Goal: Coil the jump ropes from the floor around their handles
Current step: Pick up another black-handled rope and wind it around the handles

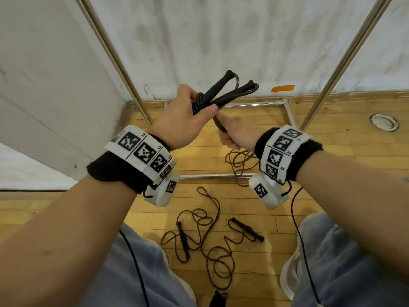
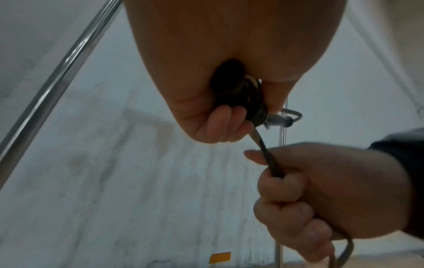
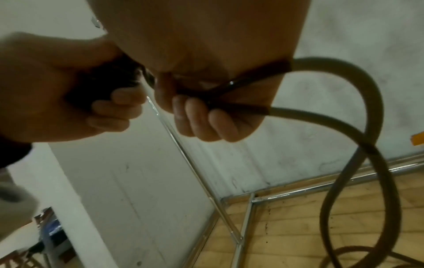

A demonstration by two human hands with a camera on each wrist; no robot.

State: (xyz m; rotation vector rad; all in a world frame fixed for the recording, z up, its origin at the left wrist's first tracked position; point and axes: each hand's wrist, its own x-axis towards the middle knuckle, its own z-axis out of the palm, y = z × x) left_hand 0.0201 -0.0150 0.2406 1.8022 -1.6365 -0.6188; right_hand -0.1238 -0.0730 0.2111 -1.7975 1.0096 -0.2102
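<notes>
the wooden floor (image 1: 287, 218) fills the lower half of the head view, with a metal frame (image 1: 221, 176) standing on it against the white wall (image 1: 221, 41) at the top. at lower centre, between the person's knees, a second rope (image 1: 205, 238) lies loose and tangled with both its handles on the boards, untouched.

at centre frame, raised in front of the wall, the left hand (image 1: 188, 120) holds the two handles (image 1: 223, 91) of the first rope together, fingers curled round them and thumb pressed on top, likely so the pair makes one firm core to wind on. a few turns of cord (image 2: 254, 108) already sit tight beside the fingers (best seen in the left wrist view).

just below and right, the right hand (image 1: 234, 137) is fisted round the cord, fingers pressed together, keeping it taut where it leaves the turns. the slack (image 1: 240, 165) drops from that fist to a loose heap on the floor at centre right, so much winding remains, by my judgement.
</notes>
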